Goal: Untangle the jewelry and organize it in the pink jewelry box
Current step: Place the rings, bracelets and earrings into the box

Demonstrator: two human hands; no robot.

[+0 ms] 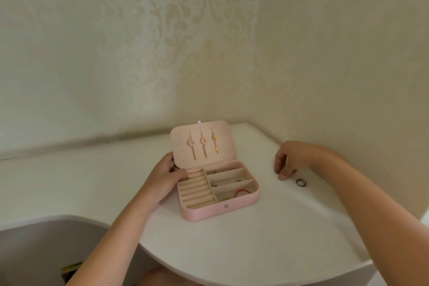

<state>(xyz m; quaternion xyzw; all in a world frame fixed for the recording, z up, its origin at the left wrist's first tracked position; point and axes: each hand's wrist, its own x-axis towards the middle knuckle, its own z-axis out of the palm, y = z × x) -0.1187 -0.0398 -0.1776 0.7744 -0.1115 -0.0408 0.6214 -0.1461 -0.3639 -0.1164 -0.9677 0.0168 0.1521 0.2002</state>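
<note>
- Left hand (pixel 162 181) is on the pink jewelry box (pixel 204 212); its fingers (pixel 168 158) curl round the left rear corner by the hinge, thumb lying at the edge of the ring slots (pixel 197 189); the worry here is a twist or a squeeze, since the box looks light and could skate on the smooth white bench (pixel 232 251)
- Lid (pixel 225 146) stands open, three earrings (pixel 203 143) hanging side by side on its inner face; a jolt from that gripping hand could set the long chains swinging into one another, or unhook one; if the lid flops forward it could trap them
- Right-hand compartments of the box hold small pieces, too small to name, with a red band (pixel 241 193) in the nearest one; anything dropped in carelessly may knot up with what lies there
- Right hand (pixel 292 160) hovers over the bench, well right of the box; its fingers (pixel 277 167) hang loosely curled, tips pointing down, nothing visible in them
- Ring (pixel 301 182) lies on the bench just beside that thumb tip, not touching it; small, round and hard to pinch, I'd say; a clumsy nip could flick it, and then it may roll towards the curved front edge and drop off
</note>
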